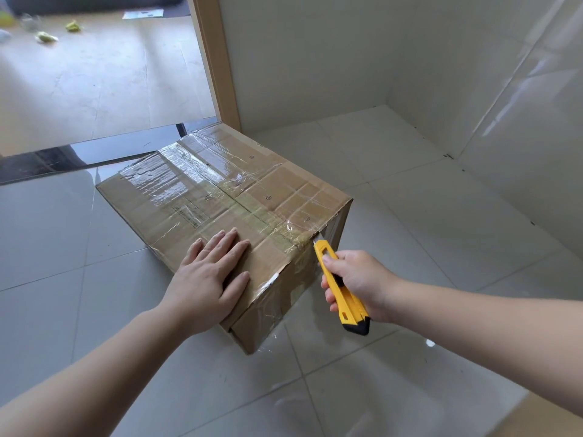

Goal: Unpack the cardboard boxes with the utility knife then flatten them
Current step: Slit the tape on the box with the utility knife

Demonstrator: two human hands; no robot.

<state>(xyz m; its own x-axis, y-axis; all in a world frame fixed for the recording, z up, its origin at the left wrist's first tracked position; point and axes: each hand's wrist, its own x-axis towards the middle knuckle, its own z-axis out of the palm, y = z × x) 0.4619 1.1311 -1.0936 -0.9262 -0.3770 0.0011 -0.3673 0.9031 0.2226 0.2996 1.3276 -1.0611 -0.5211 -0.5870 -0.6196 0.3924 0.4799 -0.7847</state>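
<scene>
A brown cardboard box (pixel 202 197), sealed with clear and tan tape, lies on the grey tiled floor. My left hand (pixel 211 275) presses flat on its near top corner, fingers straight. My right hand (pixel 359 285) grips a yellow utility knife (pixel 339 287) with a black end cap. The knife's tip meets the taped centre seam at the box's near right edge. The blade itself is hidden in the tape.
A wooden door frame (pixel 217 67) and a dark threshold (pixel 94 152) stand behind the box. White walls close the corner at the right. Beyond the doorway, small yellow scraps (pixel 47 36) and paper lie on a lighter floor. A cardboard edge (pixel 549 417) shows at bottom right.
</scene>
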